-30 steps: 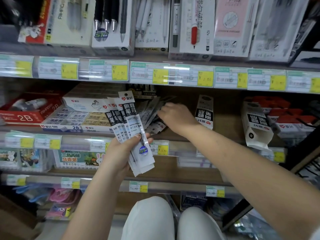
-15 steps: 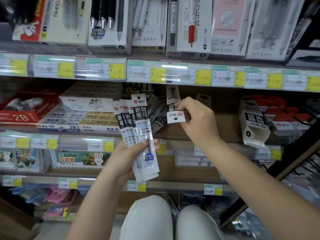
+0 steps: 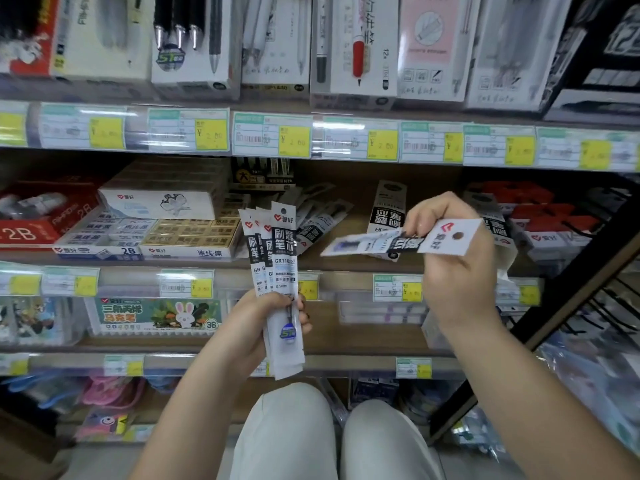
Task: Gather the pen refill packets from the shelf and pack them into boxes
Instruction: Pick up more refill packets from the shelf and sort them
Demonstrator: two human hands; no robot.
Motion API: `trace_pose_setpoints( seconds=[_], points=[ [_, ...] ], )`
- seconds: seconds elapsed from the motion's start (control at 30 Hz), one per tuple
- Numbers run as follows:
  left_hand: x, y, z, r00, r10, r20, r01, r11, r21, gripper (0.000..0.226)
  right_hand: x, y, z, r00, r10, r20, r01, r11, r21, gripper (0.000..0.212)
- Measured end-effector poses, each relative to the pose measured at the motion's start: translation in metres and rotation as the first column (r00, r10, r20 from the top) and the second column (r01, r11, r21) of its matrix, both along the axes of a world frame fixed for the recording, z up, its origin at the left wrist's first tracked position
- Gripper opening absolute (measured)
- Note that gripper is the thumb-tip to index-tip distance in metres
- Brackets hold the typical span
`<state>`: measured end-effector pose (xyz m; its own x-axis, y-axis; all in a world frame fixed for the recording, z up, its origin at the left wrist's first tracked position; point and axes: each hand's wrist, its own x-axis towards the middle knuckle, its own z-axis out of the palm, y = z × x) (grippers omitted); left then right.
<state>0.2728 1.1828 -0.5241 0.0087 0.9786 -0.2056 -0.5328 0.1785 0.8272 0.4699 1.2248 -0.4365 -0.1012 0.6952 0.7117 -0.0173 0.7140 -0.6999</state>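
In front of the shelf (image 3: 346, 261), at its middle tier:

Left hand (image 3: 273, 320): curled round the lower part of a fanned stack of refill packets (image 3: 273, 258) — held upright, printed headers at the top, several packets overlapping.

Right hand (image 3: 453, 258): fingers and thumb pinch a single refill packet (image 3: 401, 242) near its header end; it lies almost level, the hang-hole end pointing right, the clear end pointing left toward the stack, the two apart.

Loose packets (image 3: 318, 220): a scattered heap lying flat on the middle tier, behind and between the two hands.

Upright packet (image 3: 389, 209): stands leaning at the back of the same tier, just left of the right hand.

Eraser boxes (image 3: 156, 220): stacked at the left of the tier, white and gold, beside a red 2B box (image 3: 34, 220).

Price tags (image 3: 294, 140): yellow and white, along the shelf edges.

Knees (image 3: 332, 434): pale trousers, low centre.
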Motion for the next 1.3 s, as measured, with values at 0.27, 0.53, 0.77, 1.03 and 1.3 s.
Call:
trace_pose_setpoints(
  seconds=[0.27,0.53,0.77,1.03,1.3],
  points=[
    [0.012,-0.002,0.001,0.998,-0.02,-0.057,0.019,0.999,-0.028,0.014,0.01,0.003,0.003,0.901,0.19,-0.391,-0.418,0.623,-0.661,0.036],
    [0.052,-0.003,-0.008,0.952,-0.3,-0.068,0.294,0.952,-0.085,0.016,-0.012,0.013,-0.028,0.713,0.215,-0.668,-0.7,0.287,-0.654,0.013],
    [0.057,-0.007,-0.008,0.945,-0.318,0.076,0.325,0.939,-0.113,0.034,-0.012,0.016,-0.036,0.677,0.188,-0.711,-0.729,0.302,-0.614,0.063],
    [0.054,-0.008,-0.012,0.943,-0.327,0.061,0.333,0.918,-0.216,0.042,-0.01,0.007,-0.039,0.987,0.047,0.151,0.046,0.826,-0.562,0.026],
    [0.058,-0.016,-0.001,0.943,-0.281,0.179,0.296,0.953,-0.064,0.031,-0.015,-0.002,-0.048,0.994,0.113,0.001,-0.085,0.754,-0.651,0.03]
  ],
)
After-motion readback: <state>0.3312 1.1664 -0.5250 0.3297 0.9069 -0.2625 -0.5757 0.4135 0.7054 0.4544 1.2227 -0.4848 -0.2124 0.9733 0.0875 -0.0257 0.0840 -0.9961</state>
